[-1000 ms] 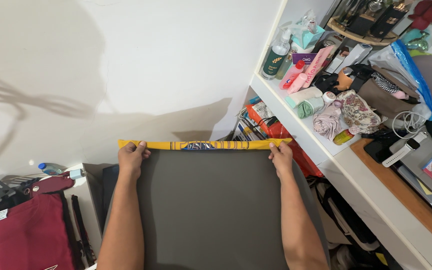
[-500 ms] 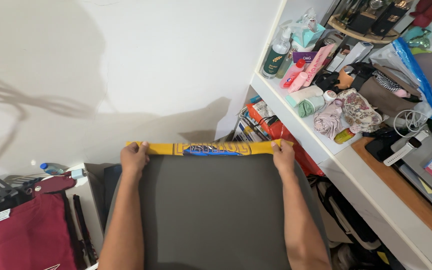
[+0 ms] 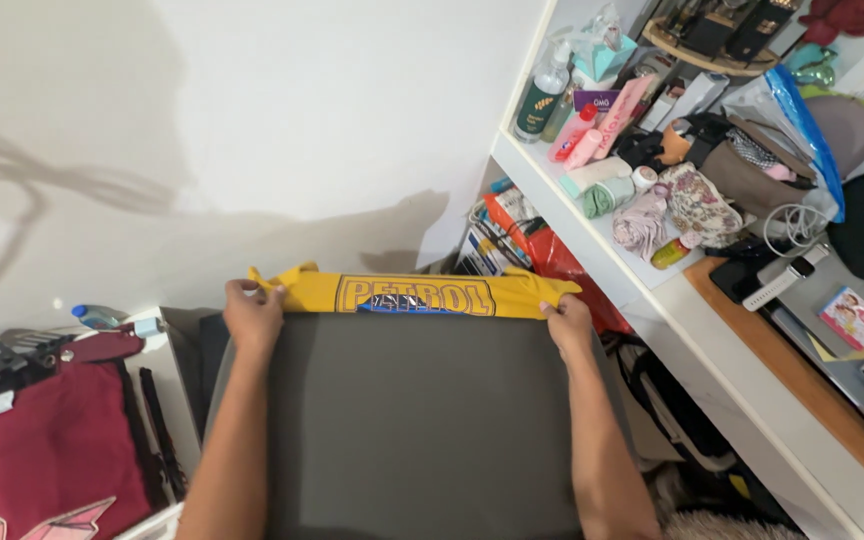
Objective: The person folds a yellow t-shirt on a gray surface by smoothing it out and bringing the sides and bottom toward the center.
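At frame centre, my left hand (image 3: 253, 315) and right hand (image 3: 569, 322) have fingers closed, gripping the yellow shirt (image 3: 414, 295) over the grey board (image 3: 412, 430).

- Yellow shirt (image 3: 412, 294), pinched in the fingers of both hands, printed with dark-outlined yellow lettering and a small blue patch.
- Plain dark grey cloth (image 3: 422, 430), spread just below the fingers.
- Maroon garment (image 3: 47, 455), left of the fingers, with a pale pink print.
- Floral pouch (image 3: 697, 205), right of the fingers, on the white shelf (image 3: 652, 300).
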